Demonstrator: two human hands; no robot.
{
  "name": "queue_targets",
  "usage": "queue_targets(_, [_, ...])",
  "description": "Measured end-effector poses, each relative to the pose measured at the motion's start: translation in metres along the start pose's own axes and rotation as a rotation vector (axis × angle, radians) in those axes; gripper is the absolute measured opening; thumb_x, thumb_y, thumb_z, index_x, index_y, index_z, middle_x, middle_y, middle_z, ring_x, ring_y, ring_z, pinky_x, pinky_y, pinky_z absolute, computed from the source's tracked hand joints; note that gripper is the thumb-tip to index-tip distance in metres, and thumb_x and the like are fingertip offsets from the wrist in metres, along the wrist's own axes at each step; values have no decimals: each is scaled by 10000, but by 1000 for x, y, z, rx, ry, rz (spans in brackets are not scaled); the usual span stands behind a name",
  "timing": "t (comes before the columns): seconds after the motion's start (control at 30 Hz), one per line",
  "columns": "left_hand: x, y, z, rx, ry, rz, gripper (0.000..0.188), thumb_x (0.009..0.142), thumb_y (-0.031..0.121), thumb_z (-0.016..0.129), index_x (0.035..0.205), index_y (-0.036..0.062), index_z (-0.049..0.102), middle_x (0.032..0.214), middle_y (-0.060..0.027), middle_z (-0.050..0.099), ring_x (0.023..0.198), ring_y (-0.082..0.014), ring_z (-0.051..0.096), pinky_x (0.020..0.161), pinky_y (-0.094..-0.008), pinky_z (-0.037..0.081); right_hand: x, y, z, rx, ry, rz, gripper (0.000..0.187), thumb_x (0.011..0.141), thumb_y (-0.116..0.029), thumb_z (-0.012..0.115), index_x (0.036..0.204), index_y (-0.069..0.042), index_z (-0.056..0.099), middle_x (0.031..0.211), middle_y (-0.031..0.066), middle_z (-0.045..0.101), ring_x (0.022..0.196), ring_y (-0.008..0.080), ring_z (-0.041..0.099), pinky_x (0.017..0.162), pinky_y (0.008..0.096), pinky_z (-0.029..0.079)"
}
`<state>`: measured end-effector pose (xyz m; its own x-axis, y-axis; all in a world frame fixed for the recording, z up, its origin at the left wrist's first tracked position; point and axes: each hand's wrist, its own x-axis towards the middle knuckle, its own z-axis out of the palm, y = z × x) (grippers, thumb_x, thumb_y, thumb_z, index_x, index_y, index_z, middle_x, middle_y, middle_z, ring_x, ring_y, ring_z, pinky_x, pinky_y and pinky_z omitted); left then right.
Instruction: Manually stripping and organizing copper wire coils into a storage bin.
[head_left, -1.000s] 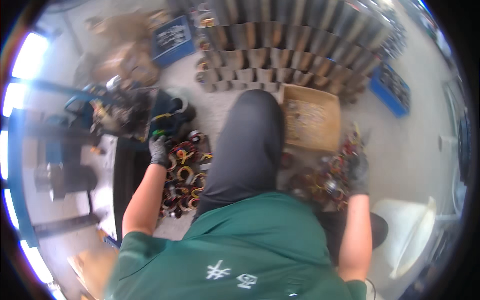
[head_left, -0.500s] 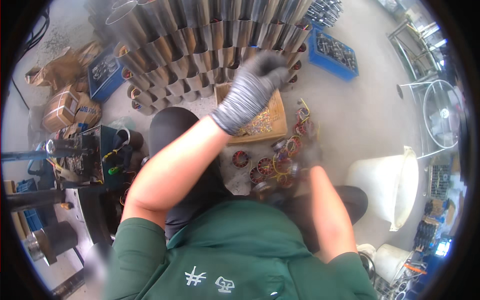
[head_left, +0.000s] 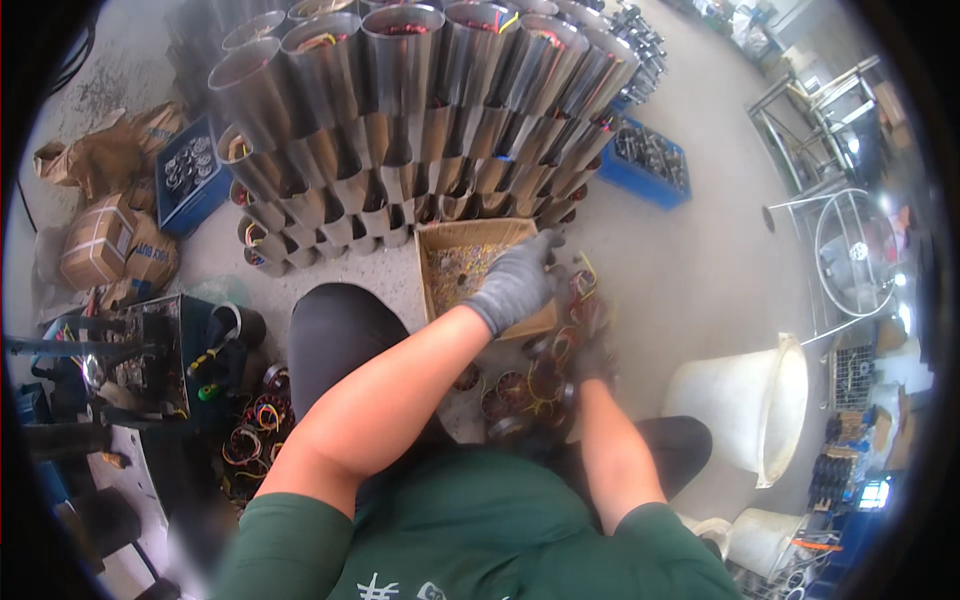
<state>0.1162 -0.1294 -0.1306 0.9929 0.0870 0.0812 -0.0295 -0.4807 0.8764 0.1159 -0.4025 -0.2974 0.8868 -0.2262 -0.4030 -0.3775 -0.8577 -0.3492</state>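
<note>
My left hand (head_left: 518,283), in a grey glove, hangs over the right side of a shallow cardboard box (head_left: 427,290) holding many small yellowish bits. Its fingers reach forward and look apart, with nothing visible in them. My right hand (head_left: 597,362), in a dark glove, is low beside a cluster of wound motor stators (head_left: 541,380) with red windings and yellow leads. Blur hides its fingers, so whether it grips a stator is unclear. More stators (head_left: 582,285) lie just beyond it, right of the box.
Tall stacks of metal cylinders (head_left: 402,75), some with coloured wires inside, stand ahead. Blue crates of metal parts sit left (head_left: 190,170) and right (head_left: 645,165) of them. A white bucket (head_left: 735,400) stands at right. Machinery (head_left: 150,350) and more wired stators (head_left: 255,435) are at left.
My left hand has come down and back from in front of the cylinders to the box. The whole view has shifted, showing more of the cylinder tops. My right hand stays by the stators.
</note>
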Motion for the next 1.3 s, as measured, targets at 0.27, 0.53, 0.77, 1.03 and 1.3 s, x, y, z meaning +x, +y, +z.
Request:
queue_targets(0.27, [-8,-13,-18,289,-189,140,454,836,313,712,1204,67,614,1121,-219,644,1040,-380,627,927,-456,494,1,-36,-9,818,95,-62,263,865,-204,620,1072,-48,580,990,115,635,868,314,618,808,417,507])
queue_targets(0.53, [-39,13,13,351,-384,417,609,821,358,724,1335,102,518,1143,-225,616,1041,-410,605,907,-472,490,-27,-81,-64,1863,-544,-9,323,796,-50,738,1061,-60,553,906,61,588,810,223,619,708,383,564])
queue_targets(0.77, [-51,-52,48,-89,-426,348,338,874,188,674,1174,56,591,1012,-208,633,918,-378,624,829,-439,501,-79,-93,-66,1681,-327,41,391,738,71,726,1049,-87,552,864,83,636,729,219,660,624,350,578])
queue_targets(1.03, [-49,-27,32,-280,-368,171,196,882,144,693,1031,22,654,938,-201,663,840,-361,641,770,-421,502,-90,-104,-70,1674,-395,-50,324,742,1,760,989,-5,551,885,99,642,706,222,664,565,329,567])
queue_targets(1.3, [-1,-47,-15,386,-84,183,124,892,101,667,854,-16,657,722,-152,656,663,-174,628,631,-350,497,-38,-65,-48,2155,-814,-88,369,702,84,749,997,-44,569,833,68,622,679,191,644,570,301,561])
